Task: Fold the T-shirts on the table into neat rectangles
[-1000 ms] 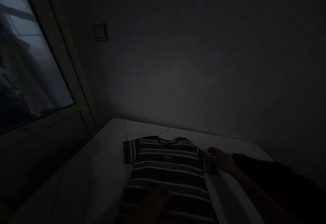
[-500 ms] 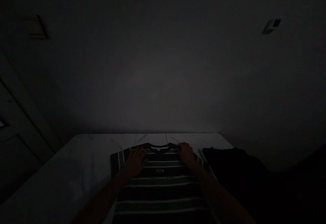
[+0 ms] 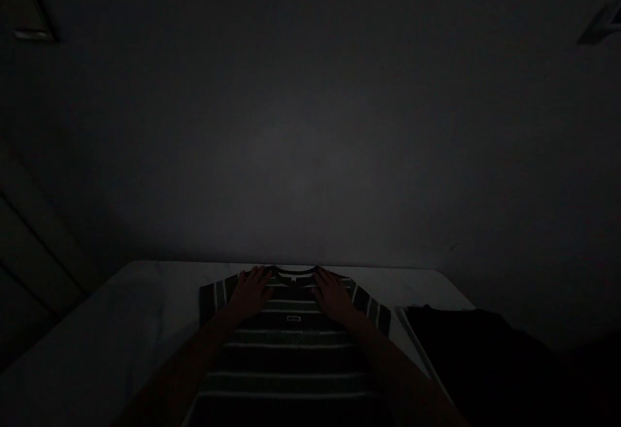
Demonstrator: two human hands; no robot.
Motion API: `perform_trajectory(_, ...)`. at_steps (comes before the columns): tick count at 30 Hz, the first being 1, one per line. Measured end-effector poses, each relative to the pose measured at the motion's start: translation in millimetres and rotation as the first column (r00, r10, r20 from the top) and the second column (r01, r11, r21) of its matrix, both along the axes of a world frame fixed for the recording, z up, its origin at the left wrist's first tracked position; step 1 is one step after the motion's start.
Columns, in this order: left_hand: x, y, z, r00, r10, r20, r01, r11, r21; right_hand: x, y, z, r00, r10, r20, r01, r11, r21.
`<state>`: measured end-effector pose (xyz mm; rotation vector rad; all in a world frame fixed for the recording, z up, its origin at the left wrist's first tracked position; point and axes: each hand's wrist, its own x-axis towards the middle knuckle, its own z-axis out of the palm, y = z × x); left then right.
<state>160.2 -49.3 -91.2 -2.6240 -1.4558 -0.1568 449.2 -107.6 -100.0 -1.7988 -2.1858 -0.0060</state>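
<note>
A dark T-shirt with green and white stripes [image 3: 291, 356] lies spread out on the white table, its collar toward the wall. Flat on its left shoulder area, beside the collar, rests my left hand [image 3: 251, 292], fingers spread. My right hand [image 3: 334, 296] lies on the other side of the collar, palm down with fingers stretched out. Both hands touch the fabric without gripping it. A small label patch shows on the chest, with faint print below. The picture is very dark, so the shirt's lower end is hard to see.
The pale marbled table [image 3: 121, 323] ends at a grey wall [image 3: 310, 155]. Dark folded-looking cloth [image 3: 485, 349] lies on the table's right side. A switch-like fitting [image 3: 599, 24] and a framed box [image 3: 32, 16] are on the wall.
My right hand has shifted left, closer to the collar, and now lies flatter. The striped T-shirt's right sleeve now shows spread out. The view has moved nearer the wall.
</note>
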Motion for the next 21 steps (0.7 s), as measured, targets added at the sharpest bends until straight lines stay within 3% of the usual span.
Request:
perform_trajectory(7, -4, 16, -7.1, 0.999, -0.005, 0.044, 0.005, 1.000, -0.006, 6, 13, -3.2, 0.999, 0.022, 0.039, -0.018, 0.994, -0.108)
perform_trajectory(13, 2, 7, 14.6, 0.999, 0.037, 0.002, -0.037, 0.998, -0.046, -2, 10, 19.8, 0.999, -0.015, 0.033, 0.020, 0.990, -0.137)
perform_trajectory(16, -7, -24, 14.7, 0.999, -0.036, 0.035, 0.034, 0.997, 0.063, -7, -22, 33.2, 0.999, -0.044, 0.010, 0.045, 0.992, -0.116)
perform_trajectory(19, -30, -81, -6.4, 0.985, -0.166, 0.036, 0.160, 0.979, 0.129, -10, -81, 27.6, 1.000, 0.004, 0.008, -0.003, 0.994, -0.111)
perform_trajectory(21, -46, -122, -21.1, 0.981, -0.191, 0.033, 0.185, 0.973, 0.139, -12, -124, 17.6, 1.000, 0.031, 0.002, -0.031, 0.989, -0.144)
